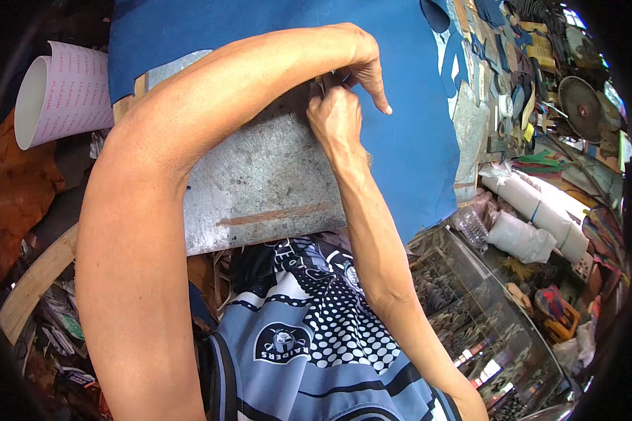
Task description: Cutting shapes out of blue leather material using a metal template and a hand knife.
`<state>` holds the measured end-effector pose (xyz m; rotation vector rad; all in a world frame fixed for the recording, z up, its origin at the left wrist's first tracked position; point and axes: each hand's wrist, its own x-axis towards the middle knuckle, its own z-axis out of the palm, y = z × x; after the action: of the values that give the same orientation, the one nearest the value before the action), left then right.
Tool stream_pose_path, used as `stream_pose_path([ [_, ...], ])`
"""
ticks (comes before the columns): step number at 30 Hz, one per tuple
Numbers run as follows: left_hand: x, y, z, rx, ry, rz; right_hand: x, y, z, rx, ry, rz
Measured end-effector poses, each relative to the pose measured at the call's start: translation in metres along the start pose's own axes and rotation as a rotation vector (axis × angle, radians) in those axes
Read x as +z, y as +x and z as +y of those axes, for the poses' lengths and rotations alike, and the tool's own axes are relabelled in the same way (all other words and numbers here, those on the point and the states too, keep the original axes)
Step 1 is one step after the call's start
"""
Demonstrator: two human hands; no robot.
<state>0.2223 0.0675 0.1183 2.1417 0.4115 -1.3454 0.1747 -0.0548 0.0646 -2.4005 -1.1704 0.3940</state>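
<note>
A large blue sheet (414,154) lies over a metal-topped table (260,175), with curved pieces cut out along its left and right edges. My left hand (364,63) reaches across from the left and rests on the sheet, one finger stretched down toward me and the others partly hidden. Just below it, my right hand (336,121) is closed in a fist at the sheet's near edge. A thin, dark and shiny bit shows above that fist, too small and covered to name. The two hands almost touch.
A rolled white printed sheet (67,98) stands at the left. To the right are a round fan (581,109), long white rolls (534,203) and many cut scraps. A glass-topped case (484,316) sits at the lower right, and a curved wooden strip (38,284) at the lower left.
</note>
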Motion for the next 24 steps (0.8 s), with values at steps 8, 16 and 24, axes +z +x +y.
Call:
stream_pose_path([
  [8,0.002,0.0,-0.004,0.026,-0.013,0.046,0.002,0.004,-0.005,0.071,-0.007,-0.043],
  [16,0.0,0.011,-0.004,0.011,-0.002,-0.001,-0.005,0.007,-0.006,0.081,-0.072,-0.164],
  [24,0.0,0.007,-0.003,0.041,-0.024,0.014,-0.007,0.005,-0.005,0.065,-0.043,-0.133],
])
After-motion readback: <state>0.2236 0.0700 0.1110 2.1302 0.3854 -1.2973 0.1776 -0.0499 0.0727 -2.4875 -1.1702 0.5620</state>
